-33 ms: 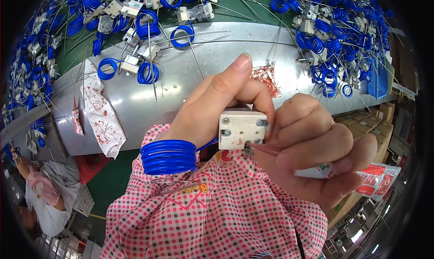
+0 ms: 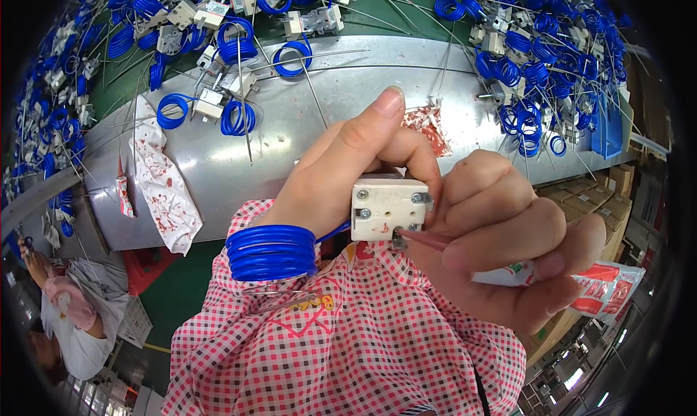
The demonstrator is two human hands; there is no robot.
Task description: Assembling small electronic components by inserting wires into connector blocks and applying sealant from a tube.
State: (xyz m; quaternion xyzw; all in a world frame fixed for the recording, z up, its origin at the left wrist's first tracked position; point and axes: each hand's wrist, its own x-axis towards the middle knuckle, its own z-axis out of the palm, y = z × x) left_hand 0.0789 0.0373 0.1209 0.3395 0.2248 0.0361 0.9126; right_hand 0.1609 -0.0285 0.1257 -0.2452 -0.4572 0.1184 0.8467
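Observation:
My left hand grips a cream block-shaped thermostat, thumb pointing up past its top edge. Screws and metal terminals show on the block's face. The thermostat's blue coiled capillary tube hangs beside my left wrist. My right hand is closed around a red-and-white squeeze tube, partly hidden by the fingers. The tube's pinkish, see-through nozzle meets the thermostat's lower right, by a metal terminal. A small reddish smear marks the face nearby.
More thermostats with blue coils are heaped across the far side. On the metal tabletop lie a red-stained white cloth, another small tube and a red-smeared patch. Cardboard boxes stand right; another person sits left.

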